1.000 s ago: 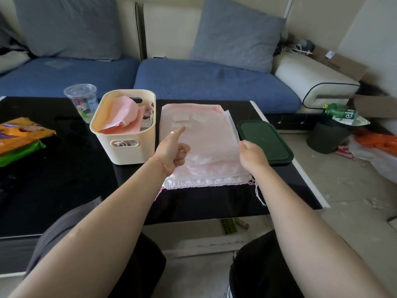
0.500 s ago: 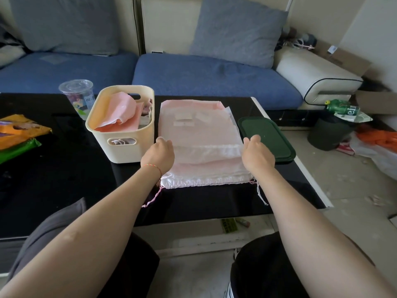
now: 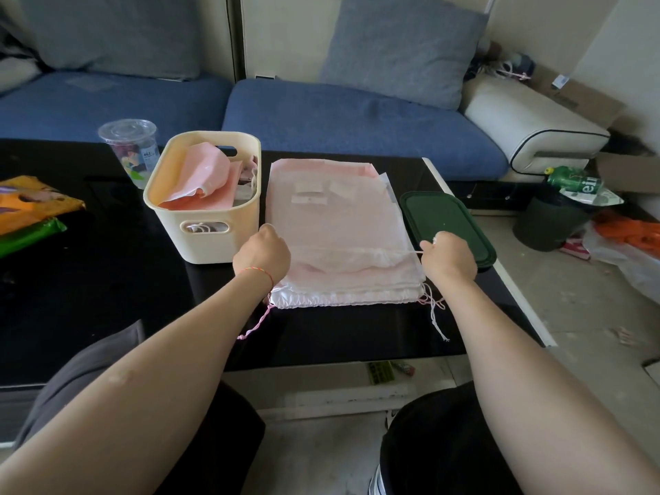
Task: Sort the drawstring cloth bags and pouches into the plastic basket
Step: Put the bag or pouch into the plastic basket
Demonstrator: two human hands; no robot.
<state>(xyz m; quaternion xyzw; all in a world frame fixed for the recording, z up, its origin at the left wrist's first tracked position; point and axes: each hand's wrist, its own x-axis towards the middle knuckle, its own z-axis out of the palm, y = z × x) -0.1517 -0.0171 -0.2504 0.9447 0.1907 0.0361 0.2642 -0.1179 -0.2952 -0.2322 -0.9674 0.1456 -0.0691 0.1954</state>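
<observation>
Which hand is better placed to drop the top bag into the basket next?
Left, probably. The left hand grips the top bag at the edge right beside the basket; the right hand holds the far edge, by the green lid.

There was only one view, from a wide-angle camera on the person's head, and it looked forward and down over a black table [image 3: 107, 298] toward a blue sofa [image 3: 339, 116] behind it. The camera was near: both forearms entered from the bottom edge, with the left hand [image 3: 262, 250] and the right hand [image 3: 448, 257] close to the middle of the frame. The person's knees showed at the bottom, and the floor on the right.
</observation>
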